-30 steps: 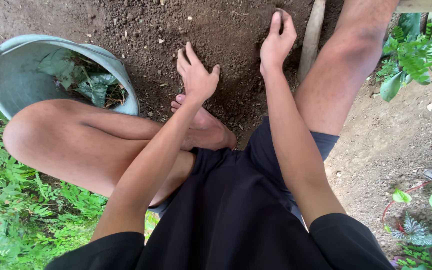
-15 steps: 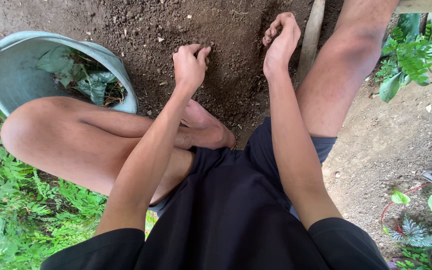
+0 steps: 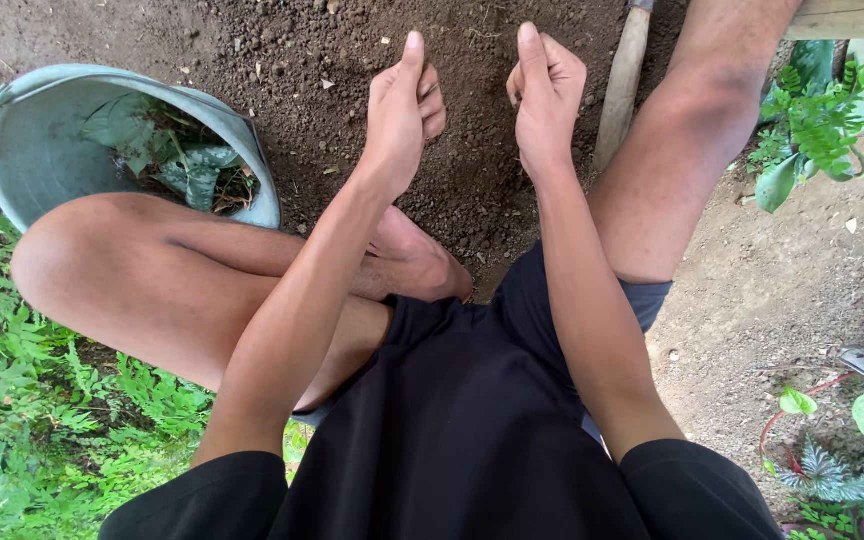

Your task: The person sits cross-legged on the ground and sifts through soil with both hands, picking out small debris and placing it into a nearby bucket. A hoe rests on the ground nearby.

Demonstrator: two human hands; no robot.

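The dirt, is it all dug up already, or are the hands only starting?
Looks partly done: the dark soil is loose and crumbly. Right now the left hand and right hand hover curled above it, holding nothing I can see. Plants in the grey bucket remain unplanted, and the wooden handle lies untouched.

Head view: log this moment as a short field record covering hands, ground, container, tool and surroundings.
left hand: left hand raised over the dark loose soil, fingers curled, thumb up; nothing visible in it
right hand: right hand beside it, apart, loosely fisted the same way
container: pale green metal basin, tilted, with leaves inside, on the left of the soil
tool: wooden handle lying on the soil right of the right hand
posture: person squatting, one bare foot on the soil
surroundings: green ferns on the left
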